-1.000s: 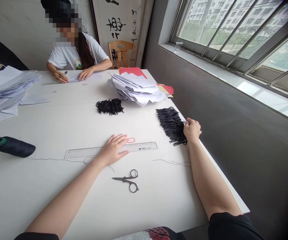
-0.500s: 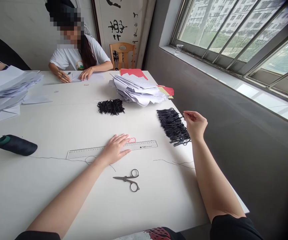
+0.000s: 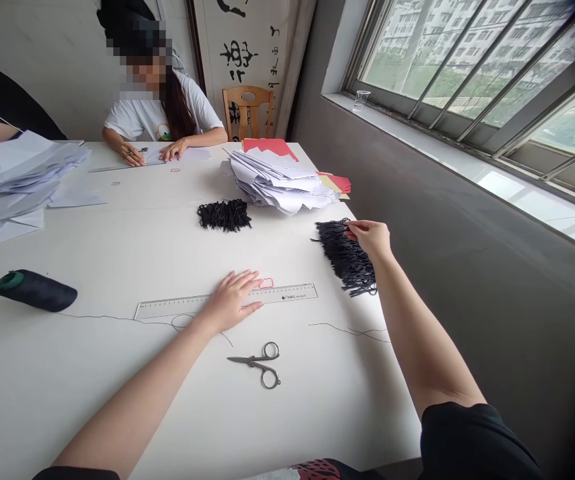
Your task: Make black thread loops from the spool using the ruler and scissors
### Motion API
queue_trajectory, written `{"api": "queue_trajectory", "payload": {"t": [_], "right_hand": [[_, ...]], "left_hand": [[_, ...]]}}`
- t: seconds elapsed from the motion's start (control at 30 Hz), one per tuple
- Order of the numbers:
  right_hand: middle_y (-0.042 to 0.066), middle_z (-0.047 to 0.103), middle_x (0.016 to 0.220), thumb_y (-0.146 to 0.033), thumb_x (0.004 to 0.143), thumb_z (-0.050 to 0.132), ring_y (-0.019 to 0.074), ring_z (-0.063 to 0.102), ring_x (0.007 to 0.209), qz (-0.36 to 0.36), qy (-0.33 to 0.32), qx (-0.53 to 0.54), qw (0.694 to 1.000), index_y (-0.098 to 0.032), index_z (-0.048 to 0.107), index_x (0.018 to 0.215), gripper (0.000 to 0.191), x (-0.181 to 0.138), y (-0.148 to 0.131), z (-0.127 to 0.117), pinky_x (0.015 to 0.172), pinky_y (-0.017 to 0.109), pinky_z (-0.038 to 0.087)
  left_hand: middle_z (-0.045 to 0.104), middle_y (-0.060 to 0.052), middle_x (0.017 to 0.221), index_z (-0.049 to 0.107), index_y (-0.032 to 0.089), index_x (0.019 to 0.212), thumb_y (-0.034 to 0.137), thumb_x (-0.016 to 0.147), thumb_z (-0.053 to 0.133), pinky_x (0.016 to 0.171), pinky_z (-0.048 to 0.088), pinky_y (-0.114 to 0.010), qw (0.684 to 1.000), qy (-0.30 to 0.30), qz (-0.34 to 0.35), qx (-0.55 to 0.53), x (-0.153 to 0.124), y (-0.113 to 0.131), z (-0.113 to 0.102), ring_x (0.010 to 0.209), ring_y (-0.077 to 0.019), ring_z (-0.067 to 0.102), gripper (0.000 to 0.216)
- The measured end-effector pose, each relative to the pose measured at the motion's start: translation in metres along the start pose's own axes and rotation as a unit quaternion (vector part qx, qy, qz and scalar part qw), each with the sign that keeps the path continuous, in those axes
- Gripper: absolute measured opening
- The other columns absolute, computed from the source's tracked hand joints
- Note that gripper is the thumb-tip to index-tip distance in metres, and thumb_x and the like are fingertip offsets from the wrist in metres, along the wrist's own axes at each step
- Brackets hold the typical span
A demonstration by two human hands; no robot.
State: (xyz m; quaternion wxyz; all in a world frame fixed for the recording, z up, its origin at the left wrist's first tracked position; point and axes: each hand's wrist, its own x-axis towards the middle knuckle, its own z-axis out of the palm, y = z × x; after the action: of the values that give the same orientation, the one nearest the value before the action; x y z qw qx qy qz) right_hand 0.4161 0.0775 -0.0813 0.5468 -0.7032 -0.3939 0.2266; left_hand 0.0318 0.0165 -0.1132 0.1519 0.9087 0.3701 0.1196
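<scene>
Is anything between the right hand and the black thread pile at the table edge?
Nothing visible. The right hand is at the far end of the thread pile, fingertips on its strands. The left hand lies flat on the ruler, apart from it.

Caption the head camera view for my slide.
Left hand flat on a clear ruler; right hand pinches the pile of black threads; scissors nearby.

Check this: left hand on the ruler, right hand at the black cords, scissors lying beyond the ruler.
Scissors wrong: the head view shows them nearer the person than the ruler. Left hand on it, right hand at the black cords: correct.
</scene>
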Motion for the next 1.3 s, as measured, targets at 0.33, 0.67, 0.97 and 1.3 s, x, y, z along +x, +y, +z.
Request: {"api": "queue_trajectory", "payload": {"t": [0.33, 0.67, 0.97, 1.3], "right_hand": [[0.007, 0.072, 0.088, -0.02, 0.078, 0.055, 0.0178, 0.068, 0.079, 0.007, 0.061, -0.099, 0.993, -0.015, 0.073, 0.096, 0.026, 0.005, 0.018, -0.018, 0.088, 0.034, 0.051], [0.005, 0.063, 0.065, -0.038, 0.08, 0.057, 0.0241, 0.062, 0.08, 0.022, 0.076, -0.156, 0.985, -0.017, 0.073, 0.075, 0.027, 0.006, 0.021, -0.023, 0.083, 0.036, 0.046], [0.005, 0.068, 0.086, -0.049, 0.07, 0.075, 0.0171, 0.061, 0.083, -0.086, -0.133, -0.02, 0.987, -0.02, 0.074, 0.085, 0.032, -0.077, -0.065, -0.002, 0.077, 0.029, 0.048], [0.005, 0.065, 0.088, -0.038, 0.083, 0.071, 0.0163, 0.06, 0.081, -0.228, -0.376, 0.065, 0.896, -0.019, 0.07, 0.088, 0.019, -0.185, -0.152, 0.022, 0.073, 0.031, 0.05]], "left_hand": [[0.044, -0.006, 0.15, 0.05, 0.025, 0.139, 0.05, 0.095, 0.046, 0.119, 0.024, -0.049, 1.0, 0.01, 0.005, -0.001, 0.0, -0.002, 0.002, 0.14, -0.0248, 0.037, 0.051], [0.044, -0.005, 0.151, 0.049, 0.026, 0.14, 0.049, 0.095, 0.046, 0.119, 0.023, -0.05, 1.0, 0.004, 0.004, -0.006, -0.001, -0.002, 0.002, 0.141, -0.0248, 0.036, 0.051], [0.052, -0.01, 0.143, 0.058, 0.022, 0.128, 0.044, 0.089, 0.058, 0.093, 0.053, -0.039, 0.952, 0.133, -0.068, -0.266, 0.009, 0.032, -0.027, 0.11, -0.0227, 0.062, 0.044], [0.074, -0.006, 0.077, 0.075, 0.014, 0.086, 0.038, 0.079, 0.074, 0.048, 0.05, -0.018, 0.793, 0.027, -0.134, -0.593, -0.004, 0.094, -0.102, 0.053, -0.01, 0.064, 0.025]]}}
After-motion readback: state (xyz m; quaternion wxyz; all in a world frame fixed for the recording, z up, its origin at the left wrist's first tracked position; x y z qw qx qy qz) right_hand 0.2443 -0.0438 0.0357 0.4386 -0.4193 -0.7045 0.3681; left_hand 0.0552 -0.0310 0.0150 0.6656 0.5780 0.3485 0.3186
